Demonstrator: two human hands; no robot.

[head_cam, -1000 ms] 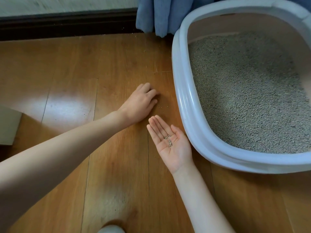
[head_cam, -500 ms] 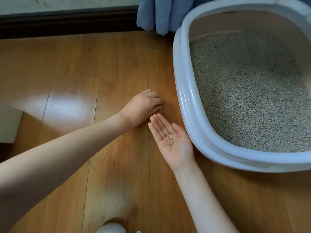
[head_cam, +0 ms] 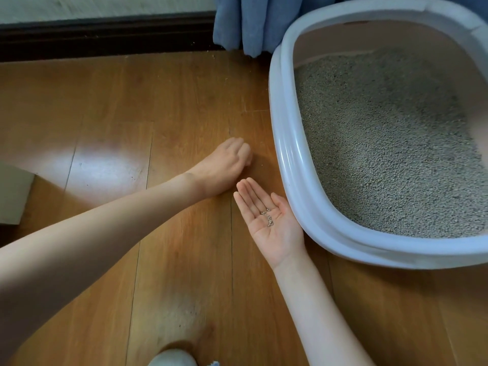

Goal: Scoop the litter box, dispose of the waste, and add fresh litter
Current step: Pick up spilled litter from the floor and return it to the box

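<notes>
Litter first: fine grey granular cat litter (head_cam: 390, 143) fills the bottom of the pale grey oval plastic litter box (head_cam: 286, 165), spread fairly level, darker toward the far right; the box sits on the brown wooden plank floor (head_cam: 111, 101), its rounded rim just beside both hands; behind it hangs a blue cloth (head_cam: 245, 22) against the dark skirting board (head_cam: 105, 35). Over to the hands now; the right hand (head_cam: 272, 220) lies palm up, fingers straight and together, flat open like a little tray, and in the hollow of that palm sits a small cluster of grey litter granules (head_cam: 268, 217); the hand is close to the box's near-left rim, apart from it. The left hand (head_cam: 224, 165) reaches across just above it, knuckles up, fingers curled down toward the floor; whether those fingertips pinch a granule I cannot tell, they are hidden under the hand. A few tiny specks dot the floor beside its knuckles.
</notes>
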